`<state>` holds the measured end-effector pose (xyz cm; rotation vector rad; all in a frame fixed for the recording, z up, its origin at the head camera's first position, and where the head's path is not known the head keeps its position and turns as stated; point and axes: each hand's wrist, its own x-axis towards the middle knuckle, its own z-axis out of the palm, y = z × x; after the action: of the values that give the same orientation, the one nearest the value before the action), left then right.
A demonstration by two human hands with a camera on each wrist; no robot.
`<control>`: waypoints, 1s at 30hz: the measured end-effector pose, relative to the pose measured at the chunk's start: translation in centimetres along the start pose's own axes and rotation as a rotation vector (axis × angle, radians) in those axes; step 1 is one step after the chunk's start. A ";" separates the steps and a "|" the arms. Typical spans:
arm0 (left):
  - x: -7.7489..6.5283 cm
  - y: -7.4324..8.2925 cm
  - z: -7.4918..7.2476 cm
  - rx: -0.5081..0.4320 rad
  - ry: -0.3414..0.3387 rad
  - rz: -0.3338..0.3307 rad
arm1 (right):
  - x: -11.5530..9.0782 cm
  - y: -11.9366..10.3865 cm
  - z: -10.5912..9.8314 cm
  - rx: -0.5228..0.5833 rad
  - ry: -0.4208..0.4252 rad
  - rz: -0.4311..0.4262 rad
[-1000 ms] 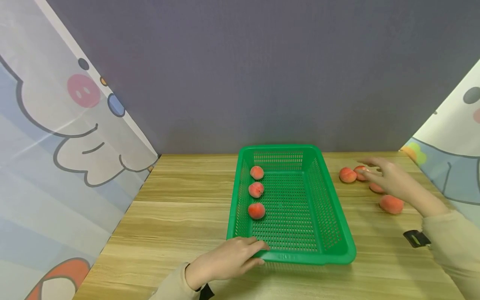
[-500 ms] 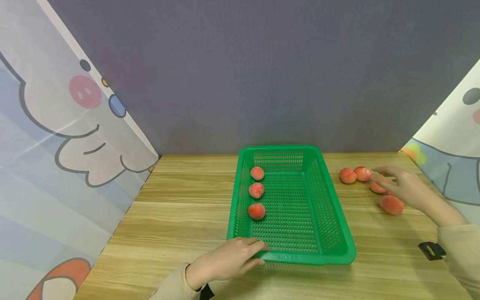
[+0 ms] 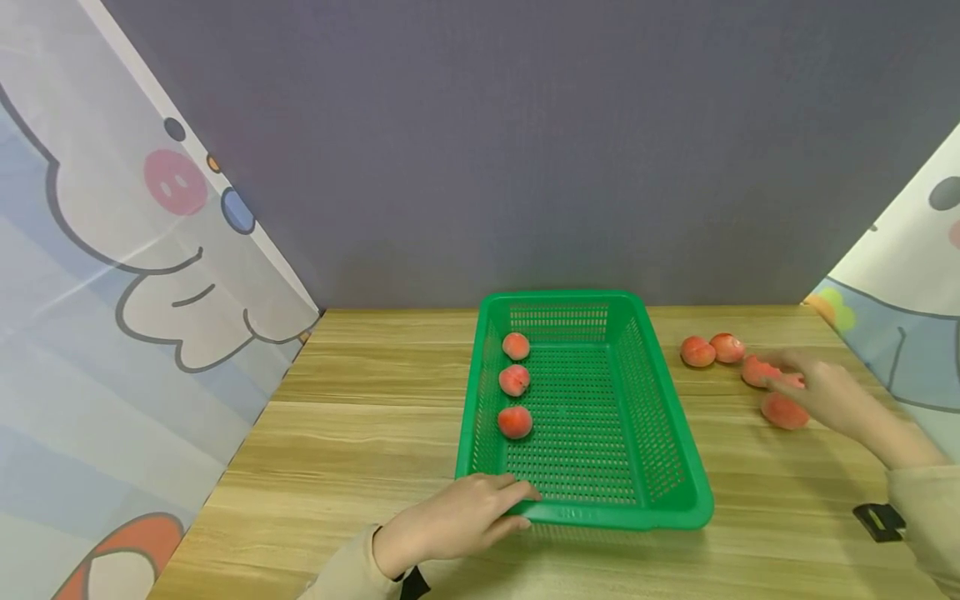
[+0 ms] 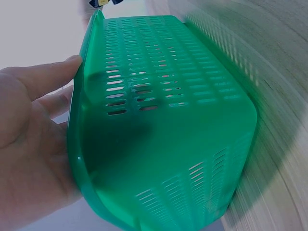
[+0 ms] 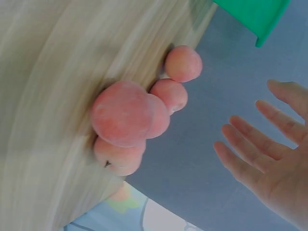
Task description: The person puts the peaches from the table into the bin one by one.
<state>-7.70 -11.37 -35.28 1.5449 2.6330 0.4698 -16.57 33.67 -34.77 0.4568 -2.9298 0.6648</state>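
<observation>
My left hand point(image 3: 468, 515) grips the near rim of a green plastic basket point(image 3: 592, 517), fingers over the edge. In the left wrist view the thumb point(image 4: 55, 74) presses against the outside of that rim. Inside the basket, three peaches point(image 3: 514, 381) stand in a row along its left side. My right hand point(image 3: 828, 396) is over the loose peaches on the right of the table and overlaps part of them in the head view. The right wrist view shows its fingers point(image 5: 245, 144) spread and apart from the peaches point(image 5: 122, 113), with nothing held.
Several peaches form a loose cluster right of the basket, two of them, such as the peach point(image 3: 697, 352), farther back. The wooden table point(image 3: 360, 417) meets a grey back panel point(image 3: 480, 167). Printed cartoon sheets point(image 3: 112, 292) stand at both sides.
My right hand has moved right and toward me, from over the back peaches to over the nearer ones. The left hand and the basket stay in place.
</observation>
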 end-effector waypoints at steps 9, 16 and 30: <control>0.1 0.0 -0.1 0.003 0.000 0.001 | -0.5 1.2 0.7 -0.028 -0.042 0.015; 0.1 -0.1 0.0 -0.001 -0.002 0.005 | -1.0 1.9 1.2 -0.035 -0.045 0.002; 0.1 -0.1 0.2 0.014 0.009 0.013 | -1.6 3.1 2.7 -0.118 0.026 -0.026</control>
<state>-7.79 -11.27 -35.46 1.5678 2.6401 0.4612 -16.12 35.63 -38.70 0.4700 -2.9131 0.4876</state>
